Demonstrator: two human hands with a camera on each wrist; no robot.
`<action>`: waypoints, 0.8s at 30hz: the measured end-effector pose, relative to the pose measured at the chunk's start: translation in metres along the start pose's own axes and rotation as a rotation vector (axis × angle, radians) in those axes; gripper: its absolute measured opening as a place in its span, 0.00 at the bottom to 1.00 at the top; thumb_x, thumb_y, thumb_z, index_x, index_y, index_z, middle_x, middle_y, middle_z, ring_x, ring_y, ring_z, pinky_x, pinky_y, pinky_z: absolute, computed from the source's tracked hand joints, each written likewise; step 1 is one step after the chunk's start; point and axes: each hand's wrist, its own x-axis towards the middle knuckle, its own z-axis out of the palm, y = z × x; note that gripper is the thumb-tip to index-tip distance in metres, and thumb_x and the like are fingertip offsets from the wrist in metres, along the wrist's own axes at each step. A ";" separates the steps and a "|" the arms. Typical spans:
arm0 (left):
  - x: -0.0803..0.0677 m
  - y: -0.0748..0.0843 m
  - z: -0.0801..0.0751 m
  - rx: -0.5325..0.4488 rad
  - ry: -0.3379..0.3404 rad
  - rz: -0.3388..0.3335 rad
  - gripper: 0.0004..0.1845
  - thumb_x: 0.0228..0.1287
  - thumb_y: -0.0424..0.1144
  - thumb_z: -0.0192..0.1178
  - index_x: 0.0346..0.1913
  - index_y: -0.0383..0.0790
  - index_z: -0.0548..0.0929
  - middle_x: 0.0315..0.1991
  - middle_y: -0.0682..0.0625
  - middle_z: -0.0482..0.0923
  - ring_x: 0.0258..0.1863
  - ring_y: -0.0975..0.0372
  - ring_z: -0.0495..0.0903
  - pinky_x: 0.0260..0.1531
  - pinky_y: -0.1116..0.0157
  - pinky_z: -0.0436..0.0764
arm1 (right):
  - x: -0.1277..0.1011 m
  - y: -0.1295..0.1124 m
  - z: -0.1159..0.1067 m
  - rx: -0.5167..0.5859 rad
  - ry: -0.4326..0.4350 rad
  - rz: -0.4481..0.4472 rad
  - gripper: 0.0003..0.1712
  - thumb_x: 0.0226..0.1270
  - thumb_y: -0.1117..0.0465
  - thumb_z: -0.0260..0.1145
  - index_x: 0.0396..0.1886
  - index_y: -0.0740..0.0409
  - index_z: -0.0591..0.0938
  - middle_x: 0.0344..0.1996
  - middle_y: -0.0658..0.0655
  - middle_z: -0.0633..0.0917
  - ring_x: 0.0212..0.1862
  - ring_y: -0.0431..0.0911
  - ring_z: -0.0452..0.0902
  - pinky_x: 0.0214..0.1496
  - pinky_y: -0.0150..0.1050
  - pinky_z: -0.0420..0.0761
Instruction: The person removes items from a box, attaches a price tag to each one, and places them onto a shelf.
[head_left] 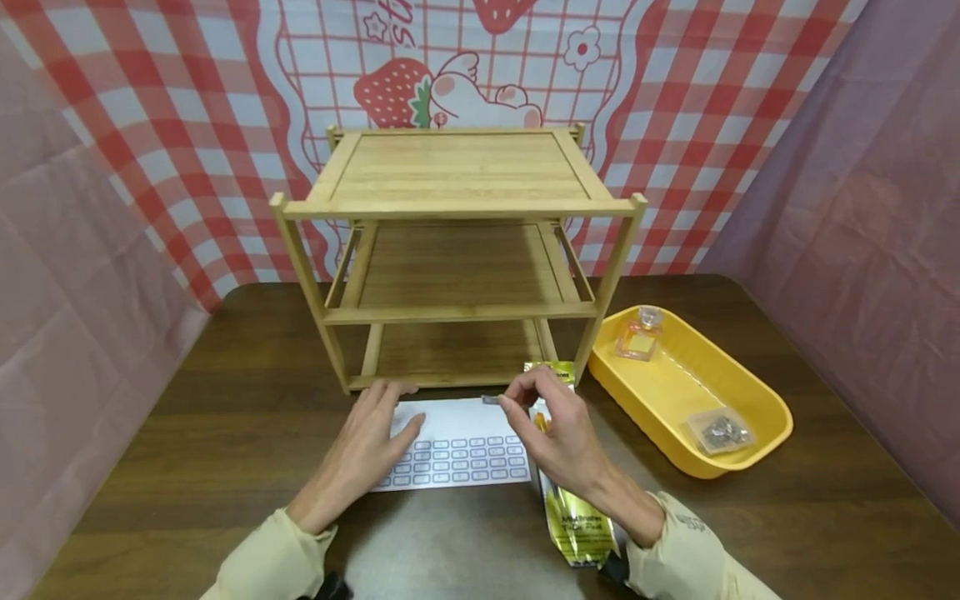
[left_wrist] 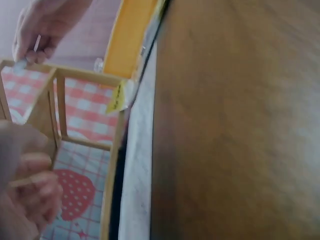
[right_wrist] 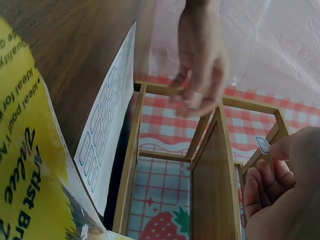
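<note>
Sticker sheet point(head_left: 457, 450): a white sheet of small blue-outlined labels is laid flat on the dark wooden surface point(head_left: 225, 433), just in front of the bamboo shelf rack point(head_left: 457, 250).
Peeled label point(right_wrist: 263, 145): a single small label is pinched between thumb and forefinger of the right hand point(head_left: 558, 429) and is held above the far edge of the sheet.
Left hand point(head_left: 371, 442): the fingers are spread and laid flat on the left part of the sheet, by which it is pinned down.
Yellow packet point(head_left: 573, 517): a printed brush packet is seen on the surface beneath the right wrist, touching the right edge of the sheet.
Yellow tray point(head_left: 765, 433): set to the right of the rack; a small perfume bottle point(head_left: 641, 333) and a clear bag of metal pieces point(head_left: 718, 431) are held in it.
Risk, label: the adhesive face could be folded onto itself or stuck to a fingertip, if the pinch is shifted.
Risk, sheet: the sheet could be dragged or lifted if the pressure of the left hand is eased.
Risk, packet: the packet could be nudged by the right forearm.
</note>
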 end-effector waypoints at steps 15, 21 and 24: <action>0.021 0.041 -0.002 -0.413 0.031 0.402 0.02 0.73 0.33 0.64 0.44 0.42 0.85 0.40 0.55 0.81 0.33 0.66 0.74 0.29 0.64 0.79 | -0.005 0.000 0.006 0.107 -0.045 0.064 0.13 0.65 0.77 0.68 0.40 0.57 0.79 0.33 0.49 0.80 0.33 0.42 0.74 0.30 0.35 0.78; 0.024 0.043 0.003 -0.440 -0.014 0.371 0.04 0.71 0.30 0.65 0.40 0.43 0.83 0.34 0.57 0.78 0.28 0.67 0.71 0.24 0.63 0.75 | -0.007 -0.001 0.007 0.108 -0.052 0.081 0.08 0.68 0.74 0.68 0.39 0.60 0.79 0.33 0.50 0.80 0.33 0.42 0.74 0.31 0.35 0.78; 0.024 0.044 0.006 -0.448 -0.031 0.348 0.06 0.70 0.28 0.65 0.39 0.43 0.83 0.32 0.58 0.77 0.27 0.67 0.70 0.24 0.64 0.74 | -0.008 0.001 0.007 0.086 -0.047 0.084 0.09 0.66 0.76 0.68 0.38 0.60 0.80 0.32 0.51 0.81 0.33 0.41 0.75 0.30 0.36 0.79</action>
